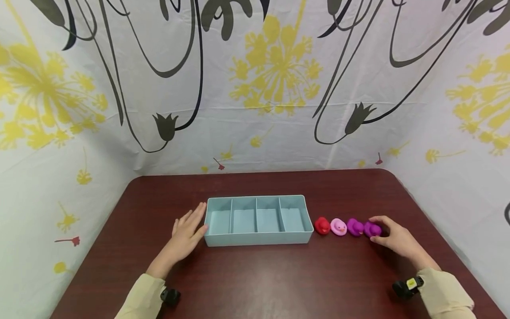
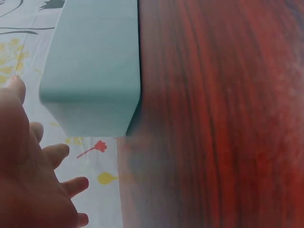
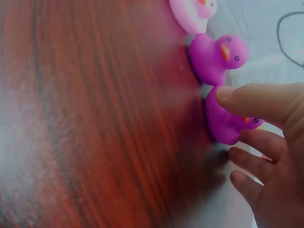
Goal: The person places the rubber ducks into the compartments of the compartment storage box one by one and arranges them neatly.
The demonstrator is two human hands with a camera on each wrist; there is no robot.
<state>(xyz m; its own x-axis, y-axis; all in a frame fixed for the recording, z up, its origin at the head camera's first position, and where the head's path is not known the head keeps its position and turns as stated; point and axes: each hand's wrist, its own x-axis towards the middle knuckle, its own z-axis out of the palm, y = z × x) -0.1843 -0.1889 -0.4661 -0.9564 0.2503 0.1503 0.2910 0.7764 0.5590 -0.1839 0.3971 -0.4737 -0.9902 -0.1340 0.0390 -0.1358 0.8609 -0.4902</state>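
On the desk [image 1: 259, 279], the tray [image 1: 259, 239]; from it towards 3 o'clock, a row: red duck [image 1: 322, 225], pink duck [image 1: 338, 227], inner purple duck [image 1: 354, 227], outer purple duck [image 1: 372, 229]. Right hand [image 1: 399, 238]: fingers pinch the last. Left hand [image 1: 184, 237]: fingers straight, slightly spread, at the tray's 9 o'clock end.

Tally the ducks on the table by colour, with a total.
Red duck: 1
Pink duck: 1
Purple ducks: 2
Total: 4
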